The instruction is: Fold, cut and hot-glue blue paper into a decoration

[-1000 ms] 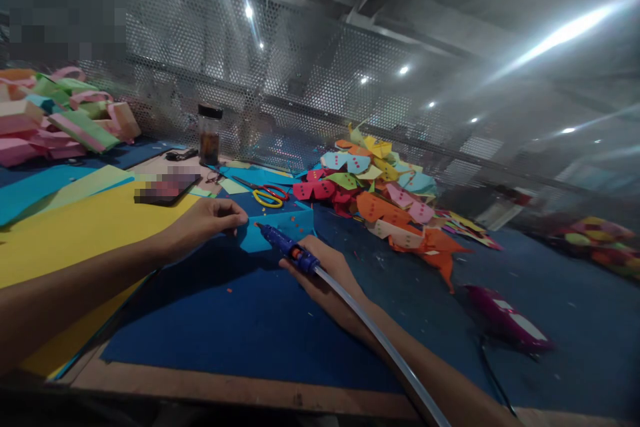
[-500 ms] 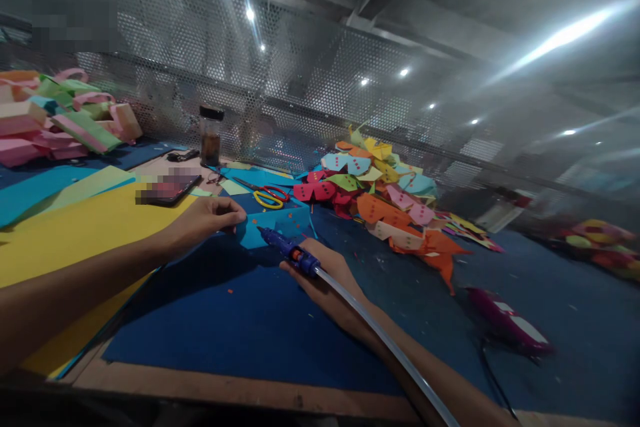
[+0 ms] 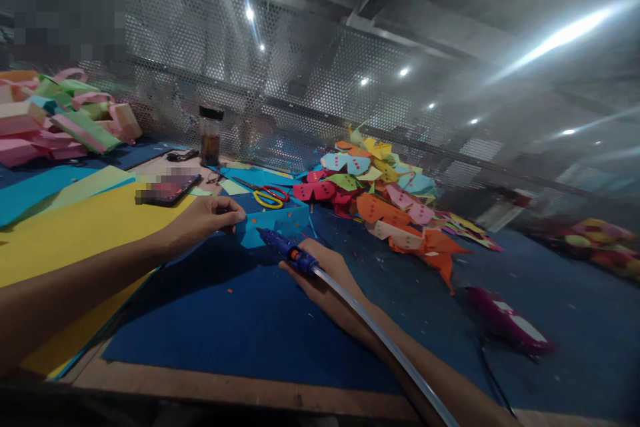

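My left hand [image 3: 217, 217] pinches the left end of a blue folded paper piece [image 3: 295, 217], which carries several small orange bits. In my right hand [image 3: 327, 270] is a blue glue gun [image 3: 287, 250], its tip pointing left at the paper, close to the surface; whether it touches I cannot tell. A long clear glue stick [image 3: 380, 330] trails from the gun's rear toward the lower right. Just behind the paper lie scissors [image 3: 270, 197] with red and yellow handles.
Yellow paper sheets [image 3: 75, 240] and a phone [image 3: 175, 188] lie at left. A lidded jar [image 3: 211, 137] stands behind. Folded paper pieces [image 3: 385, 203] are heaped at right, near a purple corded device [image 3: 507, 320]. Paper boxes [image 3: 65, 123] pile up at far left.
Almost nothing differs. The glue gun's tip has shifted very slightly to the left along the blue paper; my left hand holds its place.
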The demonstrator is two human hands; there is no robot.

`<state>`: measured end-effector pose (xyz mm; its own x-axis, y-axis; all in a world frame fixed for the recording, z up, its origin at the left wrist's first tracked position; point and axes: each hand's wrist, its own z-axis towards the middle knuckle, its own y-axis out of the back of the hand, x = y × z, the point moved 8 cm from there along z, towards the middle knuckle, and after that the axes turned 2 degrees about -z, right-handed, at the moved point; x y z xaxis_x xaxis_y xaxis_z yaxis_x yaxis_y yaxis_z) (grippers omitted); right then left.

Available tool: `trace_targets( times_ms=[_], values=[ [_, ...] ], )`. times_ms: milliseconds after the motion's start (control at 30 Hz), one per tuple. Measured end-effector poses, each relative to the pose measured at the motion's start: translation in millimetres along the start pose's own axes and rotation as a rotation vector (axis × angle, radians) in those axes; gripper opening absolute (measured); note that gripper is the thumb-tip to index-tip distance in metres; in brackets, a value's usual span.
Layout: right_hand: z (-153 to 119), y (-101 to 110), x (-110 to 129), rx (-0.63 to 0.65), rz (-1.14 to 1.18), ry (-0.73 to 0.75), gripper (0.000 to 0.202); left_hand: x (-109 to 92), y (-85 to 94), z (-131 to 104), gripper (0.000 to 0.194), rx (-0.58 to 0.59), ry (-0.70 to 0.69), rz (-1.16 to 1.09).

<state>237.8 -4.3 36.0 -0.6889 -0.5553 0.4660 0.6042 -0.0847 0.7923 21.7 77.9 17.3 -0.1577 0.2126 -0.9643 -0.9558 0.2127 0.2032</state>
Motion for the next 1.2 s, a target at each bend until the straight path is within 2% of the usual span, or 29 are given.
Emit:
trace_targets(
  times_ms=[1200],
  values=[
    [0.1, -0.4, -1.1, 0.014, -0.008, -0.023, 0.032, 2.8, -0.5, 0.1, 0.027, 0.019, 0.025, -0.051]
  ],
)
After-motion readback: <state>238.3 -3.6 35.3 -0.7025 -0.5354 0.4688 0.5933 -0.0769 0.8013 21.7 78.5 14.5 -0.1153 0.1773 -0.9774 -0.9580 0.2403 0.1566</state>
